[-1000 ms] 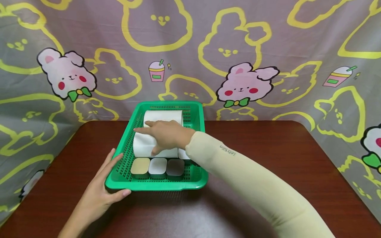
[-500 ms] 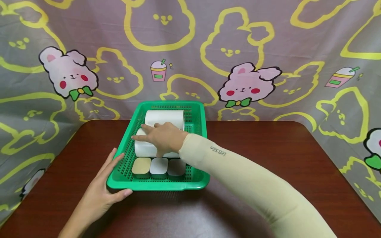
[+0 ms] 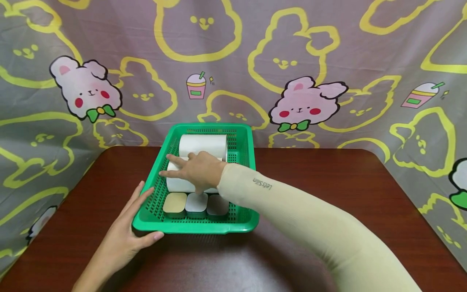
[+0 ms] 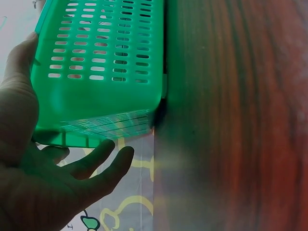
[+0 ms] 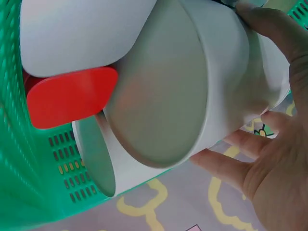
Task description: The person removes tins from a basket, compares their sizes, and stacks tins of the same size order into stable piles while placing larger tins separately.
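A green plastic basket (image 3: 193, 229) stands on the table. My left hand (image 3: 124, 231) is at its near-left corner, thumb along the front rim and straight fingers beside the left side. Inside, my right hand (image 3: 200, 170) lies over the nearer white cylinder (image 3: 178, 184), thumb on the near side, fingers spread across its top and past its left end. Behind it lies another white cylinder (image 3: 202, 145). In front stand three squarish containers: cream-topped (image 3: 175, 202), white-topped (image 3: 197, 201) and grey-brown-topped (image 3: 217, 203). The right wrist view also shows a red-topped piece (image 5: 72, 98) and a white-topped piece (image 5: 82, 33).
The basket rests on a dark red-brown wooden table (image 3: 310, 190). A grey patterned cloth (image 3: 233, 81) hangs behind the table and along both sides. My right arm, in a cream sleeve (image 3: 292, 211), crosses over the basket's right rim.
My right hand has shifted slightly left and toward me over the nearer cylinder. My left hand stays at the basket's corner. The whole head view has drifted a little.
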Available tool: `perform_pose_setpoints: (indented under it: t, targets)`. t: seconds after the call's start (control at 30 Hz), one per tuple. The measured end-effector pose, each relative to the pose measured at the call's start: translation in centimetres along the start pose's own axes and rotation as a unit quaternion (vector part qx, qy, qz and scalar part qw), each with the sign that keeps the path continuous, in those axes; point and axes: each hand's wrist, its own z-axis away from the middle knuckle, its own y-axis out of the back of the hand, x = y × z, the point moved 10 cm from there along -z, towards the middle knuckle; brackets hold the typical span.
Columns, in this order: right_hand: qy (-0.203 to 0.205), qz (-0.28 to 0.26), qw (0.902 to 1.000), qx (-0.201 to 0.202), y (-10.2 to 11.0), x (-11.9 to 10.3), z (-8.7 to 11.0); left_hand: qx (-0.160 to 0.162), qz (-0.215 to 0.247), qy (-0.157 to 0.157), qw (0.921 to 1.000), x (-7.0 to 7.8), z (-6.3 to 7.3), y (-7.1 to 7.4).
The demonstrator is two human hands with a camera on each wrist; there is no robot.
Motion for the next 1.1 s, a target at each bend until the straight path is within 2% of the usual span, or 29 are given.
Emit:
perform_pose_setpoints:
  t: [0.2,0.73,1.1]
  targets:
    - [0.016,-0.002,0.9998,-0.010,-0.18,-0.22,-0.16,-0.003,0.001,-0.001,1.0000,0.06,-0.06,0.01]
    - [0.020,-0.097,0.9942,-0.042,-0.84,-0.03,-0.50,-0.004,-0.004,0.001,1.0000,0.05,-0.02,0.03]
    - [0.021,-0.116,0.9925,-0.031,-0.92,-0.09,-0.84,-0.004,-0.009,0.003,0.9999,0.07,0.02,0.05]
